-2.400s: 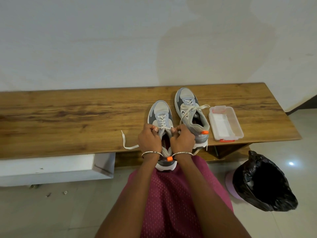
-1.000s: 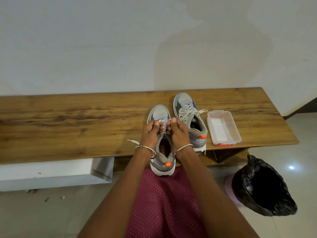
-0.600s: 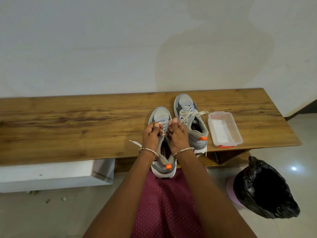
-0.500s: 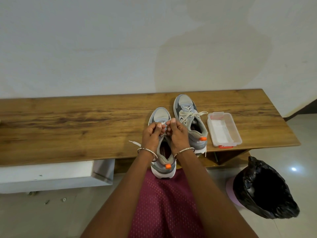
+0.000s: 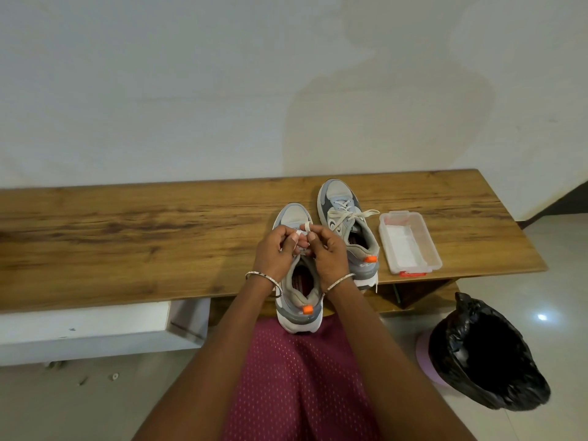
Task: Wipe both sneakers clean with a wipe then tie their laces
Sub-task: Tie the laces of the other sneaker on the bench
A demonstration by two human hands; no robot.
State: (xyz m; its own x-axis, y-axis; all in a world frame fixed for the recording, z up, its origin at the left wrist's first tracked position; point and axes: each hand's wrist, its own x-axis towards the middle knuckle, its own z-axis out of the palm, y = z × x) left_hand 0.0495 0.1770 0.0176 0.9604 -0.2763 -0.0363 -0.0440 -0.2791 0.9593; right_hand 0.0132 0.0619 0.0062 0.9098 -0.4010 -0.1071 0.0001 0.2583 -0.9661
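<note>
Centre frame: left hand (image 5: 274, 253) and right hand (image 5: 328, 253) each pinch the lace (image 5: 306, 225) above the grey sneaker (image 5: 293, 215). We judge: equal loops, steady outward pull, knot seated low.

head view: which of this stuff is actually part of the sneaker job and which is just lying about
In the job:
near sneaker
its lace, pinched by left hand and right hand
far sneaker
clear plastic box, probably for wipes

Just lying about:
black-bagged bin, untouched right now
white shelf under the bench
small bits on the floor
</note>
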